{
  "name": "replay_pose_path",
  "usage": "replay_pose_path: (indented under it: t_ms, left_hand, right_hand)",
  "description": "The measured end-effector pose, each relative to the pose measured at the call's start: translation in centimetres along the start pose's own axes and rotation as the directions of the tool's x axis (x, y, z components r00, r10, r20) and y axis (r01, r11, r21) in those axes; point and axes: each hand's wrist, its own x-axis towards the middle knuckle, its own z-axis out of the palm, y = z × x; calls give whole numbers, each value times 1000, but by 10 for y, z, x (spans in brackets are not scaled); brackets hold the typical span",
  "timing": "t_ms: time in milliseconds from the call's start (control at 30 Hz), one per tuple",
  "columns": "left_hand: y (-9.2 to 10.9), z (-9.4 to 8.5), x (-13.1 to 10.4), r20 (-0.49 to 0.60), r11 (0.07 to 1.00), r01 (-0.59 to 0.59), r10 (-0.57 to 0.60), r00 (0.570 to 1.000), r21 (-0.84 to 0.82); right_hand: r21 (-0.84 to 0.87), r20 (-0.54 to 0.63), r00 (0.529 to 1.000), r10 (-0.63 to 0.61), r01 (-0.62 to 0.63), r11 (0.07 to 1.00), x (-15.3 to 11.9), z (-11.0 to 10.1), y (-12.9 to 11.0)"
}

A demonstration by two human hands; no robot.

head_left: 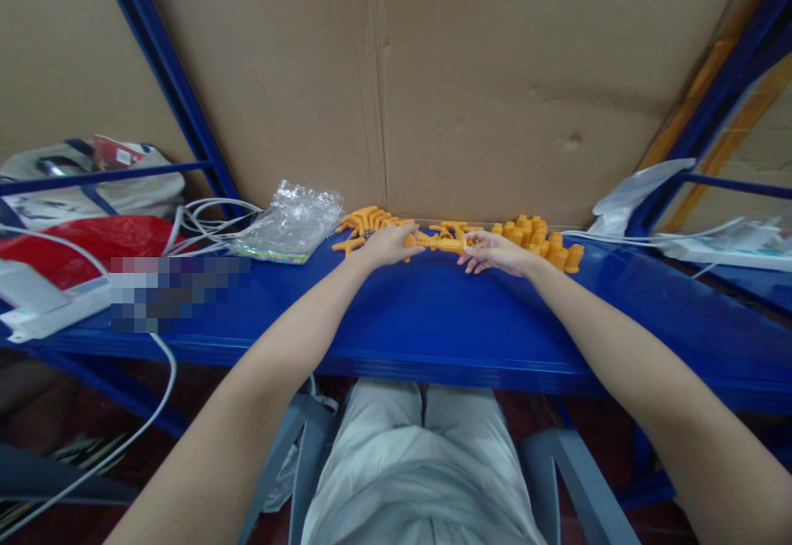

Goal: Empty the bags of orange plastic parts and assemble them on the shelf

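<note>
Above the blue tabletop (426, 306), my left hand (388, 246) is closed on the left end of a slim orange plastic part (436, 242). The fingertips of my right hand (497, 253) grip its thicker right end. The part lies level between both hands; whether it is one piece or two joined is too small to tell. Behind my left hand is a group of curved orange pieces (366, 219). Close beside my right hand stand several stubby orange cylinders (533, 230). More thin orange pieces (450, 226) lie just behind the held part.
A clear plastic bag (297, 219) lies left of the orange pieces. Further left are white cables (214, 209), a white power strip (55, 314) and a red bag (133, 240). Cardboard (433, 91) walls the back, between blue posts (167, 67). White plastic (631, 194) sits at the right.
</note>
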Motion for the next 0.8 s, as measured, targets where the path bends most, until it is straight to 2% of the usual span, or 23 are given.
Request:
replay_pose_path:
  t_ms: [133,333,633,800]
  left_hand:
    - [-4,3,2,-41,1000,-18,17,999,-16]
    - [-9,4,4,-77,999,-23,19,997,-47]
    - [-6,5,3,-114,995,-52,42,993,-82]
    - [-5,8,3,-132,986,-69,49,990,-154]
  right_hand:
    - [18,-10,1000,-14,14,1000,2,2,2]
    - [17,-28,993,-119,119,993,4,5,5]
    - [59,-17,990,-140,141,988,5,1,5]
    - [-94,-7,980,-197,195,976,9,-1,5]
